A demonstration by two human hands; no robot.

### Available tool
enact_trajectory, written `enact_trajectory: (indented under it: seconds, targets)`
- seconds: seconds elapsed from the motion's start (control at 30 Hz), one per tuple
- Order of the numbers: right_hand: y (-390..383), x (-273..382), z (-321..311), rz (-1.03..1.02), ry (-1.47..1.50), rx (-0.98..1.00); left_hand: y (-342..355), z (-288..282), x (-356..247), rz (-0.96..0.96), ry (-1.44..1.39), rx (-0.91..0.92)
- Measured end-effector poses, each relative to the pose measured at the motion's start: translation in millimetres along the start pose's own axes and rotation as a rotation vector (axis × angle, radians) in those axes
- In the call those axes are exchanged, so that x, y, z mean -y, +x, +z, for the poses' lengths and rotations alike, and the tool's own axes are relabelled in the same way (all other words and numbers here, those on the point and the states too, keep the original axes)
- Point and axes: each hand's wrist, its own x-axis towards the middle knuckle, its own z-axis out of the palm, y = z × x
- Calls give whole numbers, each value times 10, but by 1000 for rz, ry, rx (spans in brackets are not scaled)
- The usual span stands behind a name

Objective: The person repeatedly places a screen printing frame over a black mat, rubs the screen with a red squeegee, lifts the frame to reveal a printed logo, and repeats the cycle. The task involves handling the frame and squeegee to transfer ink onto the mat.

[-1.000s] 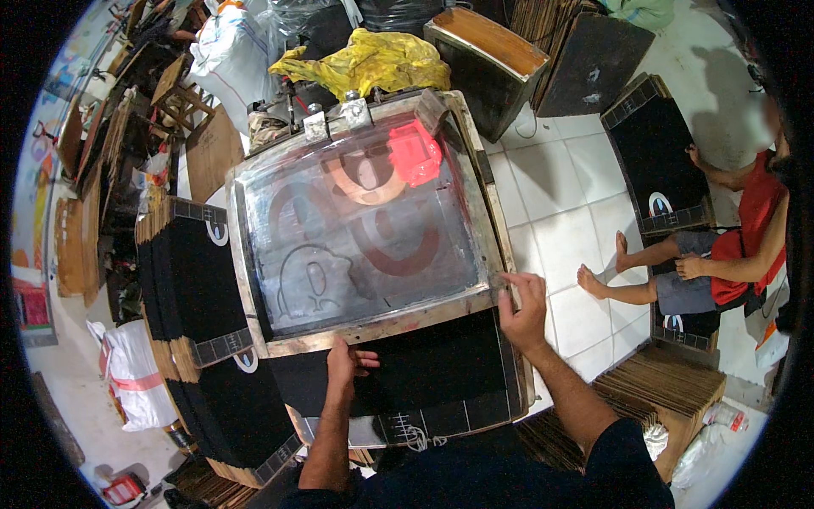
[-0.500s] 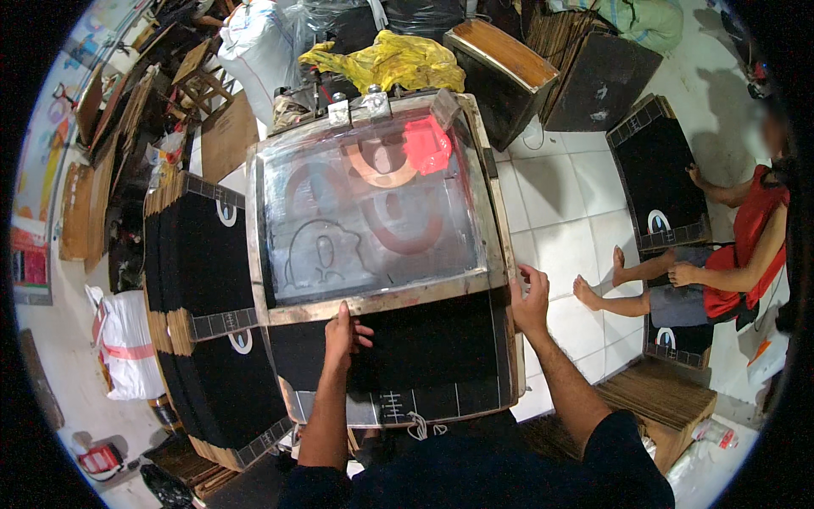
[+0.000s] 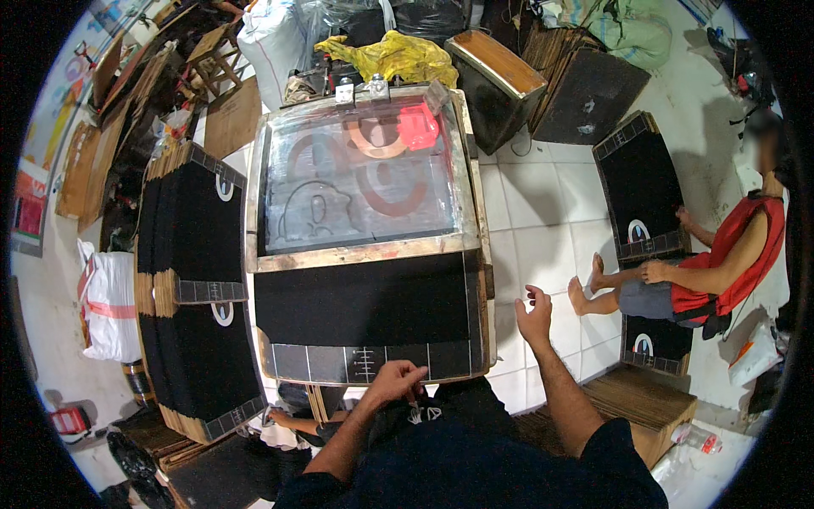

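Observation:
A wooden-framed printing screen point(image 3: 356, 256) lies over the far part of a board covered with black cloth point(image 3: 365, 297). Faint curved shapes show in its mesh, and a pool of red ink point(image 3: 418, 127) sits at its far right corner. My left hand point(image 3: 395, 383) is at the board's near edge, above its lined dark strip point(image 3: 322, 363). Its fingers are loosely bent and slightly apart, with nothing visible in them. Beyond the board's right side, my right hand point(image 3: 533, 317) hangs over the floor, fingers spread and holding nothing.
Stacked black cloth-covered boards point(image 3: 208, 356) stand at left. At right, a person in a red top point(image 3: 738, 254) sits beside more such boards point(image 3: 640, 187). Another person's hand point(image 3: 278, 416) shows at lower left. Behind the screen lie a yellow plastic sheet point(image 3: 394, 58) and a wooden-topped box point(image 3: 500, 64).
My left hand has left the screen frame's near edge and come down and right to the board's near edge. My right hand has moved off the frame's right side, slightly lower.

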Motion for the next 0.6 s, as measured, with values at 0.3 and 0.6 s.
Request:
enact_trajectory:
  seconds: [0.3, 0.6]
  targets:
    - [848, -481, -122, -94, -37, 236, 420, 317, -328, 44, -150, -347]
    - [2085, -1693, -398, -38, -237, 500, 1297, 383, -984, 381, -311, -1319]
